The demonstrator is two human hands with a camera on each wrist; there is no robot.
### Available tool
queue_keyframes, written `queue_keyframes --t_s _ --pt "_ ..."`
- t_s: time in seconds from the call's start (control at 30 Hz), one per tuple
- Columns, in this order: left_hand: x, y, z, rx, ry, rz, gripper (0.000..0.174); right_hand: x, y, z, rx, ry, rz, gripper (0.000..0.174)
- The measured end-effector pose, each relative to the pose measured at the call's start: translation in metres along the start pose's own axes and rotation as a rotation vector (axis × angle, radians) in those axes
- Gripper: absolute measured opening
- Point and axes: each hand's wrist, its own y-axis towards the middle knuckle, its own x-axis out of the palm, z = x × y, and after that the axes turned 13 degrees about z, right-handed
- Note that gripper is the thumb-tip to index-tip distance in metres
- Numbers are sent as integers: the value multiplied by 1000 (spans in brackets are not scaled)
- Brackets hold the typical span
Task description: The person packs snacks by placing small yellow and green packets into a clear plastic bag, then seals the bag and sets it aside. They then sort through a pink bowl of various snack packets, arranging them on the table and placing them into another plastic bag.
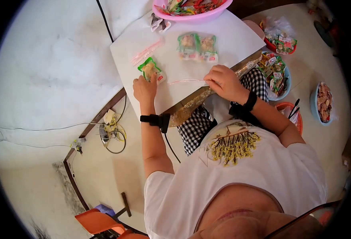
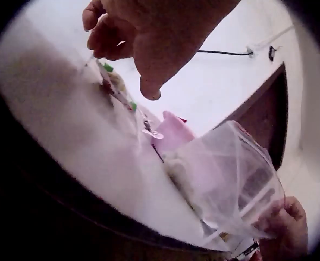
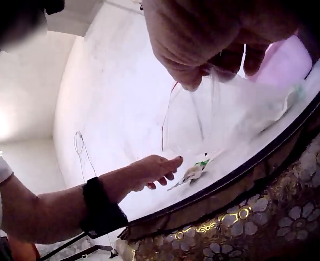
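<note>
Plastic so limp could let the clear bag [image 2: 230, 168], edge-pinched by the right hand [image 1: 225, 83], sag or slip, while the left hand [image 1: 145, 89], fingers loose, is at the green-edged packet [image 1: 148, 68] on the table [image 1: 127, 48].

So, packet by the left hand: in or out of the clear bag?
Out: the green-edged packet lies on the table, left of the clear bag the right hand pinches.

From your head: high up and farthest off, facing down at your left hand [image 1: 145, 89], right hand [image 1: 225, 84] and the table [image 1: 239, 40].
From your left wrist: very near that hand, tipped, facing across the table.
From your right wrist: very near too, facing your left hand and the wall [image 3: 111, 92].
All three share: both hands, table, pink tub [image 1: 199, 18].
</note>
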Motion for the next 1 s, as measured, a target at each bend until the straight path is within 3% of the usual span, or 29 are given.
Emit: queue_keyframes --t_s 0.07,0.17,0.27,0.37,0.47,0.5,0.6,0.63,0.73,0.77,0.87,1.0 --pt "10 4 2 -73 53 -121 42 -1 -1 -1 15 -4 -22 6" --pt "29 7 -2 -96 -27 -88 43 1 -5 5 0 -39 -12 6" --pt "38 15 -6 -268 -349 -139 30 0 -7 3 2 -43 -9 7" --pt "15 5 -2 -214 -518 2 17 -2 -6 2 -19 -63 -20 6" --pt "-7 -14 -13 325 -82 177 13 -5 -4 2 -28 -49 -24 7" --pt "-5 -23 -21 406 -38 136 22 -4 -5 2 -23 -32 -26 6" --pt "-17 -44 -38 396 -283 -125 28 -4 -5 3 -29 -43 -34 6" --pt "-30 -38 -39 207 -480 -283 31 -5 -4 2 -23 -39 -32 6" --pt "-16 -20 -57 171 -380 -41 34 -6 -4 1 -30 -51 -42 6" --pt "-4 -15 -60 198 -309 67 43 -5 -5 1 -25 -46 -37 6" --pt "16 -8 -57 160 -52 -173 44 -6 -7 0 -19 -37 -27 6" --pt "20 -7 -50 -141 -423 -309 36 -8 -8 -1 -26 -31 -28 6"
